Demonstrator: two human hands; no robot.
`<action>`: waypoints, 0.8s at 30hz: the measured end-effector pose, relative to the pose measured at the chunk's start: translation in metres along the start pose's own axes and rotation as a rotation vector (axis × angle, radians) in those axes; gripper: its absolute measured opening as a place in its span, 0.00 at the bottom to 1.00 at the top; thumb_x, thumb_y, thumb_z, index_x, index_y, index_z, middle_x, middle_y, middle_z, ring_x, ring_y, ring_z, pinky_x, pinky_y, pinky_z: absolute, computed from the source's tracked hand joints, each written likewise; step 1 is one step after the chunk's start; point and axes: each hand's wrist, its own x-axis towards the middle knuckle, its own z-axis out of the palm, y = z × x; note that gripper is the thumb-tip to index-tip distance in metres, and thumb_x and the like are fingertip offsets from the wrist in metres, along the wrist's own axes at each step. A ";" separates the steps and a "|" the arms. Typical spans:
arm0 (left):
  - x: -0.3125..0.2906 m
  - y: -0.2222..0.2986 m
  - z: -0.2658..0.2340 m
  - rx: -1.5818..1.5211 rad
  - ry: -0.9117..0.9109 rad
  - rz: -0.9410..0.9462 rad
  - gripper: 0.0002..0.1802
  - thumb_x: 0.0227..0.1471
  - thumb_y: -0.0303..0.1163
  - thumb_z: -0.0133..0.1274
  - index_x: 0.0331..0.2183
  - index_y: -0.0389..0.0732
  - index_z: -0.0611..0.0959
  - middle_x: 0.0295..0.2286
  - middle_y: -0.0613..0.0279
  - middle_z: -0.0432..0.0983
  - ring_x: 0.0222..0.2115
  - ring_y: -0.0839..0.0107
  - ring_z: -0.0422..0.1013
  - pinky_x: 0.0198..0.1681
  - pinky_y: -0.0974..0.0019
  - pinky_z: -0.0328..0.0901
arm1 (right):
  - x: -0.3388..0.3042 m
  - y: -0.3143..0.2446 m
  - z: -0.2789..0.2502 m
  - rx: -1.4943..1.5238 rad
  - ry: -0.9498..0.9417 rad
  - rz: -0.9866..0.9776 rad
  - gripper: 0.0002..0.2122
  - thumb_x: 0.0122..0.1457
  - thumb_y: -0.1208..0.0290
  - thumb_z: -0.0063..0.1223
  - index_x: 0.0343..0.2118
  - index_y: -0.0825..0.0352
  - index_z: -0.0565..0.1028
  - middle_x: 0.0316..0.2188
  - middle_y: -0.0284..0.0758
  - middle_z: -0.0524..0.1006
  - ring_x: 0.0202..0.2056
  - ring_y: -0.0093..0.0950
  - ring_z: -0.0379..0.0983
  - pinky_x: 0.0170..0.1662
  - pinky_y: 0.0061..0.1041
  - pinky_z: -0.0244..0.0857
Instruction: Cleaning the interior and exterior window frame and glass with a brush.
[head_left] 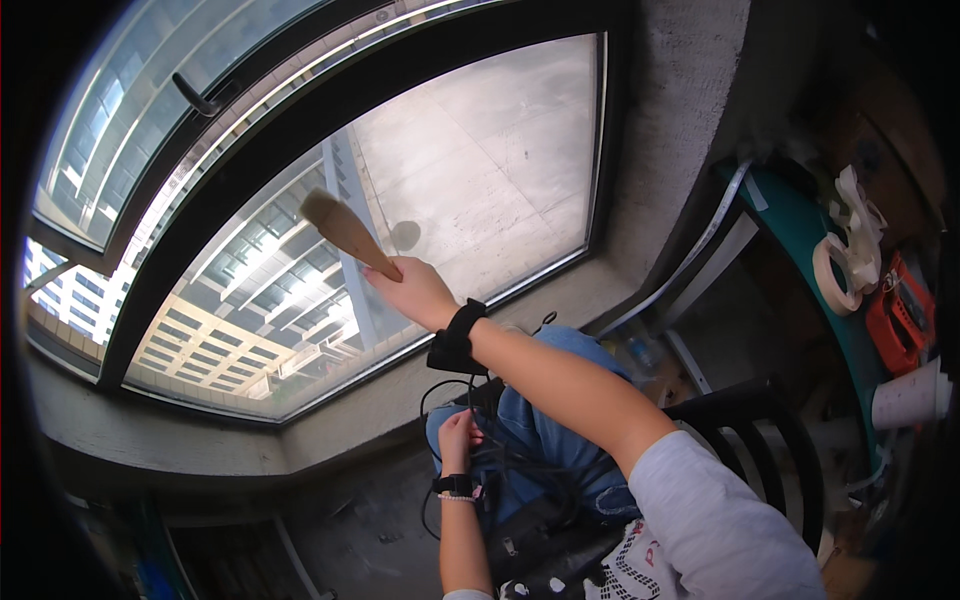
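My right hand (415, 291) reaches up and forward, its fingers closed round the narrow end of a brush (347, 231) with a pale wooden handle. The brush's wide, darker head points up and left, in front of the large window pane (470, 130). I cannot tell whether it touches the glass. Low over my lap is my left hand (460, 437), fingers curled, beside loops of black cable (530, 462). What those fingers hold, if anything, is hidden. Both wrists wear black bands.
A dark window frame (230, 155) surrounds the pane, with a handle (195, 95) at upper left. Below runs a concrete sill (390, 380). On the right, a green tabletop (800, 265) carries a tape roll (836, 274), a red item (900, 315) and a paper cup (910, 395). A black chair (765, 440) stands nearby.
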 end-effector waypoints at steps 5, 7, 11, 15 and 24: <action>-0.003 0.001 0.006 0.066 0.027 0.036 0.13 0.45 0.37 0.48 0.19 0.38 0.70 0.14 0.66 0.66 0.11 0.79 0.63 0.11 0.80 0.58 | 0.007 0.016 -0.064 -0.328 0.011 0.077 0.18 0.44 0.54 0.47 0.19 0.69 0.71 0.16 0.40 0.70 0.21 0.34 0.67 0.27 0.26 0.59; -0.005 0.003 0.009 0.053 0.038 0.034 0.15 0.45 0.39 0.48 0.18 0.38 0.70 0.13 0.66 0.65 0.10 0.79 0.63 0.10 0.79 0.58 | 0.005 0.011 -0.095 -0.507 0.071 0.127 0.14 0.44 0.55 0.47 0.22 0.63 0.73 0.19 0.36 0.72 0.24 0.34 0.69 0.28 0.28 0.62; -0.006 0.007 0.012 -0.042 0.095 -0.003 0.19 0.44 0.45 0.47 0.17 0.38 0.69 0.11 0.65 0.64 0.09 0.77 0.62 0.09 0.78 0.57 | 0.006 0.027 -0.147 -0.519 0.271 0.269 0.16 0.47 0.54 0.43 0.23 0.64 0.74 0.18 0.38 0.72 0.24 0.36 0.69 0.27 0.28 0.62; -0.007 0.010 0.014 -0.025 0.100 -0.012 0.18 0.46 0.45 0.43 0.19 0.38 0.69 0.12 0.66 0.64 0.09 0.77 0.62 0.10 0.78 0.56 | 0.008 0.048 -0.183 -0.341 0.559 0.282 0.19 0.49 0.54 0.40 0.22 0.69 0.72 0.19 0.40 0.72 0.25 0.38 0.68 0.28 0.30 0.60; -0.010 0.010 0.010 -0.318 -0.143 0.097 0.18 0.49 0.42 0.36 0.28 0.37 0.71 0.15 0.65 0.65 0.15 0.75 0.64 0.15 0.75 0.61 | 0.002 0.032 -0.163 -0.385 0.512 0.293 0.23 0.55 0.54 0.20 0.31 0.72 0.62 0.27 0.53 0.69 0.33 0.49 0.65 0.36 0.39 0.59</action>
